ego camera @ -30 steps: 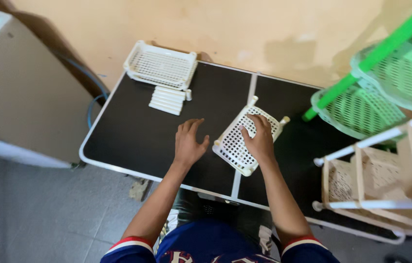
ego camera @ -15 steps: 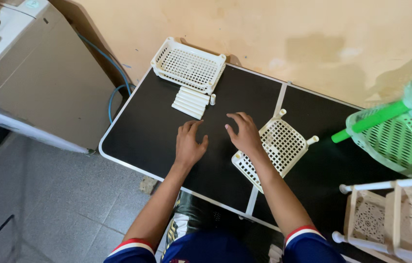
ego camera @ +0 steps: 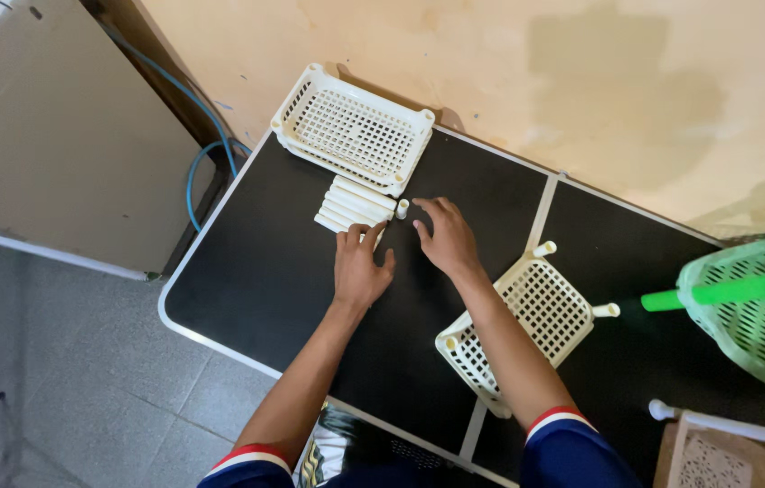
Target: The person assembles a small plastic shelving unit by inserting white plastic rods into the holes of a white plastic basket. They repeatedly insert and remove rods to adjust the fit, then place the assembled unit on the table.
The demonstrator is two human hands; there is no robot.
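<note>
A black folding table [ego camera: 265, 271] with a pale rim stands against a yellowish wall. At its far edge sits a white perforated plastic basket tray [ego camera: 353, 128], and a second white perforated tray with short corner posts [ego camera: 527, 316] lies tilted nearer the person, partly under the right forearm. A green mesh basket on a green pole [ego camera: 753, 303] hangs over the table's right end, a beige cabinet [ego camera: 48, 136] stands at the left, and a blue cable [ego camera: 197, 172] runs down beside it.

A row of short white plastic tubes [ego camera: 353, 206] lies just in front of the far tray, with one small white tube piece [ego camera: 402, 209] beside them. The left hand [ego camera: 360, 269] lies flat, fingers spread, its fingertips touching the near end of the tubes. The right hand [ego camera: 444, 237] is open and loosely curled, fingertips just beside the small piece, gripping nothing.
</note>
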